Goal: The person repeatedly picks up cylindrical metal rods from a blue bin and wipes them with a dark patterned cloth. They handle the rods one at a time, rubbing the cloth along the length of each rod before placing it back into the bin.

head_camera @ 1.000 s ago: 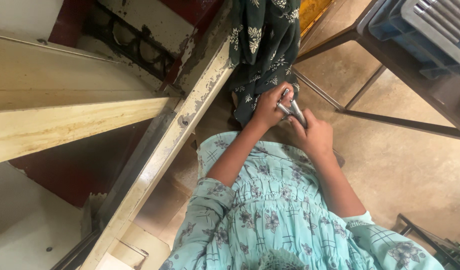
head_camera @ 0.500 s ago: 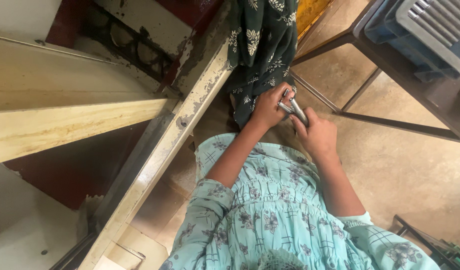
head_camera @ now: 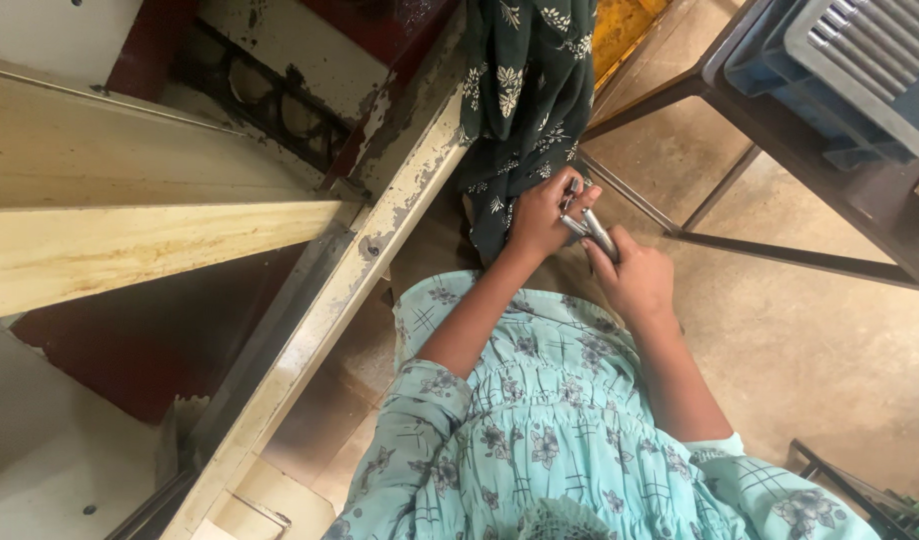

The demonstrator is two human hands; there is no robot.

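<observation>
Hands: we are closing our left hand (head_camera: 540,215) and right hand (head_camera: 635,280) around a slim grey metal tool (head_camera: 592,228), held low in front of our body.
Around: a dark green floral cloth (head_camera: 525,90) is hanging just behind the left hand, touching it.
Left edge: a worn cream-painted metal frame (head_camera: 370,260) is running diagonally beside us.
Right: a dark metal-legged table (head_camera: 780,130) is standing nearby over bare brown floor (head_camera: 820,340).

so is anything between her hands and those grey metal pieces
Nothing visible. Both hands already grip them: the left hand and the right hand close around the slim grey metal pieces, with no gap or object between. The dark floral cloth hangs just behind the left hand, not between hands and metal.
</observation>
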